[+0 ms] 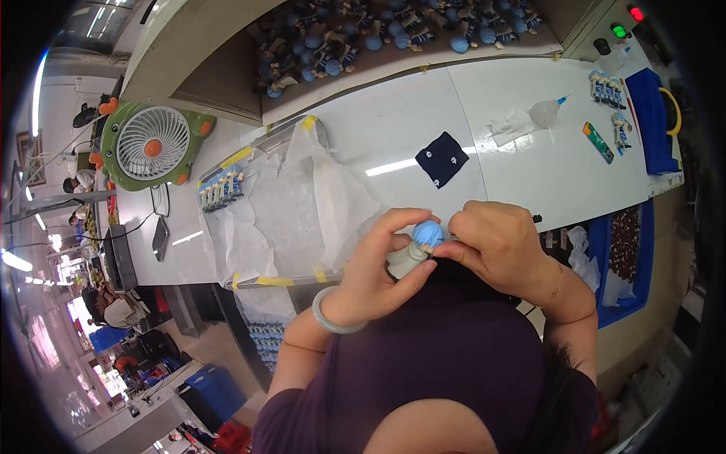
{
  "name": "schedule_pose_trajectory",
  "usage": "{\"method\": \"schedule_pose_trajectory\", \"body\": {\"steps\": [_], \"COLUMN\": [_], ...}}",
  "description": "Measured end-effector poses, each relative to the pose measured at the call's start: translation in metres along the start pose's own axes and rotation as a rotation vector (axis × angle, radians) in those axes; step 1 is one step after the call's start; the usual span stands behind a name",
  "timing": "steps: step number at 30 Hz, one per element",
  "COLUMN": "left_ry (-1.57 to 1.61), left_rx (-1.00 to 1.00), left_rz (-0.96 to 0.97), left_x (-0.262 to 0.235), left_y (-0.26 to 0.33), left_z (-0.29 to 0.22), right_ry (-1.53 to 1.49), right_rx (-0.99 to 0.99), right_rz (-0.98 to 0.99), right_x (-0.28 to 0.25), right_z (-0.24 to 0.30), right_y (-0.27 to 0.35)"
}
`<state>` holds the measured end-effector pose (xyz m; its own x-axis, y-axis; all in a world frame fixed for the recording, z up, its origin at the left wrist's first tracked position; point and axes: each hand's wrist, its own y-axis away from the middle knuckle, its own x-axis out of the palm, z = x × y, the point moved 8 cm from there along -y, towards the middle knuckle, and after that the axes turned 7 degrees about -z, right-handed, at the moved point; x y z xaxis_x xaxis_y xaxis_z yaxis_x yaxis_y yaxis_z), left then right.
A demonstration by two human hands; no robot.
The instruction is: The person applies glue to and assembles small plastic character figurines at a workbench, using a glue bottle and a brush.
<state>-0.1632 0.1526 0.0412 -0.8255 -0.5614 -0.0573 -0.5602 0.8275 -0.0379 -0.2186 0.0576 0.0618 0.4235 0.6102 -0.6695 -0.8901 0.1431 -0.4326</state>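
Note:
My left hand [374, 276] is closed round a small figurine with a blue, ridged head [428, 235]. Below that head, between thumb and fingers, sits a pale greenish-white rounded piece [407, 259]; whether it is part of the figurine I cannot tell. My right hand [495, 242] is pinched at the right side of the head, its thumb tip close to it. A thin, light-coloured tool [451, 238] shows between the right fingers and the head, mostly hidden by them. Beyond the hands, a dark blue cloth square [442, 160] lies on the white table [363, 121].
A tray lined with white sheeting [287, 197] holds several figurines [221, 189]. A green fan [153, 145] stands at left. Many figurines fill the cabinet [363, 34]. A squeeze bottle [546, 113], a green-orange packet [597, 142] and a blue bin [652, 125] are at right.

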Motion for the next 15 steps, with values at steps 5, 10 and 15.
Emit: {"method": "schedule_pose_trajectory", "body": {"steps": [5, 10, 15], "left_ry": [-0.110, -0.117, -0.118], "left_rx": [0.106, 0.115, 0.131], "left_rz": [-0.102, -0.120, -0.112], "left_x": [-0.0059, -0.0068, -0.0063], "left_y": [0.0035, 0.0056, 0.0055], "left_z": [0.0000, -0.0006, -0.0036], "right_ry": [0.062, 0.072, 0.062], "right_rx": [0.038, 0.032, 0.036], "right_rz": [-0.010, -0.041, -0.054], "right_x": [0.0033, 0.0050, 0.0044], "right_z": [0.0004, 0.0033, 0.0037], "right_y": [0.0025, 0.0041, 0.0048]}}
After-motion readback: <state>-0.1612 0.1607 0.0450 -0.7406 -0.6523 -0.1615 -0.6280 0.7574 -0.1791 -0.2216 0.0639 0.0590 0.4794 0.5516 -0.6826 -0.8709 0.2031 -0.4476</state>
